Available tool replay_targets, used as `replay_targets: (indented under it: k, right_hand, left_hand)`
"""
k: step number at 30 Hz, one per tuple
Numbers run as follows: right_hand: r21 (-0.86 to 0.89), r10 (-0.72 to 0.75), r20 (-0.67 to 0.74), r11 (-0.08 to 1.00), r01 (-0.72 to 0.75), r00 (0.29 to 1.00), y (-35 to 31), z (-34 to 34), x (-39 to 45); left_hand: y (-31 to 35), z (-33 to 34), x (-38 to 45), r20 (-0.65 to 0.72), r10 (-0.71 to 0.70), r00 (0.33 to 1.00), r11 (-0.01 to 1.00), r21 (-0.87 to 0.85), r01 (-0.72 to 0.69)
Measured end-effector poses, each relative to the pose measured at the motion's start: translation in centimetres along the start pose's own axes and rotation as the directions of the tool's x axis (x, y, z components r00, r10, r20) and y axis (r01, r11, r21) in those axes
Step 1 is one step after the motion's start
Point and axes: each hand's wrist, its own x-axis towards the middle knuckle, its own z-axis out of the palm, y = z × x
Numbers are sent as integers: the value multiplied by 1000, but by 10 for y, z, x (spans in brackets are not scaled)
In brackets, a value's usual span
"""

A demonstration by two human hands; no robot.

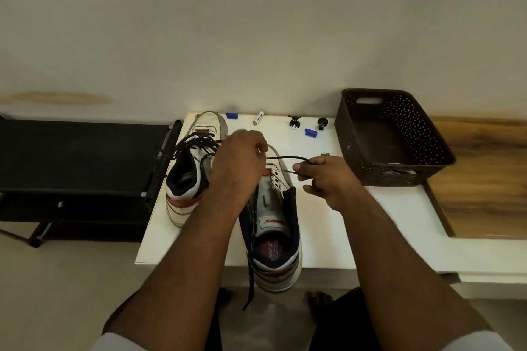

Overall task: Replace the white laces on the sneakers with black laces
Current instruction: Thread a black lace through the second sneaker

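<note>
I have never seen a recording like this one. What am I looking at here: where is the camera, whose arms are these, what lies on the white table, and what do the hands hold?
There is no machine. A person wears one camera on the head; it looks forward and down, so both arms enter from the bottom.

On the white table stand two sneakers. The left sneaker already carries black lacing. The near sneaker is being laced.

The left hand works at its eyelets; what it grips is hidden. The right hand pinches the black lace, which stretches between the hands. Its other end hangs off the table's near edge.

Behind lie small blue caps and other small objects, and a dark basket stands on the right.
</note>
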Motion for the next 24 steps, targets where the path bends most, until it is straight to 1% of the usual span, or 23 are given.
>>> replay_targets:
  k: [1,2,3,5,8,10,11,13,15,16,19,24]
  right_hand:
    - [64,17,22,998,-19,1000,0,1,0]
    - [92,22,40,995,-26,999,0,2,0]
    - [100,17,47,995,-22,999,1,4,0]
    - [126,-4,29,992,0,1000,3,8,2]
    - [183,-38,2,982,37,999,6,13,9]
    - [161,-85,-9,983,86,996,9,15,13]
    - [114,-116,-19,987,117,993,10,16,15]
    - [-80,-204,-30,976,201,979,12,18,19]
    - [-268,-298,-23,922,281,954,12,20,23]
    - [-325,-339,-16,891,316,941,12,20,25]
    - [-420,-412,32,821,386,911,12,22,26]
    - [-539,-455,119,717,442,883,10,25,23]
  left_hand:
    - [0,4,3,127,-43,991,998,43,38]
    - [-1,11,7,253,-102,962,991,112,76]
    - [-4,17,11,332,-159,930,979,175,105]
    - [-6,27,19,383,-228,895,963,226,148]
    - [-2,37,28,404,-231,885,961,234,145]
    - [-1,43,28,376,-233,897,962,223,157]
    - [-3,45,27,364,-237,901,965,199,173]
    - [-10,49,25,356,-245,902,969,131,212]
    - [-13,49,23,357,-239,903,970,50,237]
    - [-14,48,22,354,-234,905,969,4,249]
    - [-14,50,19,310,-258,915,950,-90,299]
    - [-13,53,17,274,-244,930,963,-47,266]
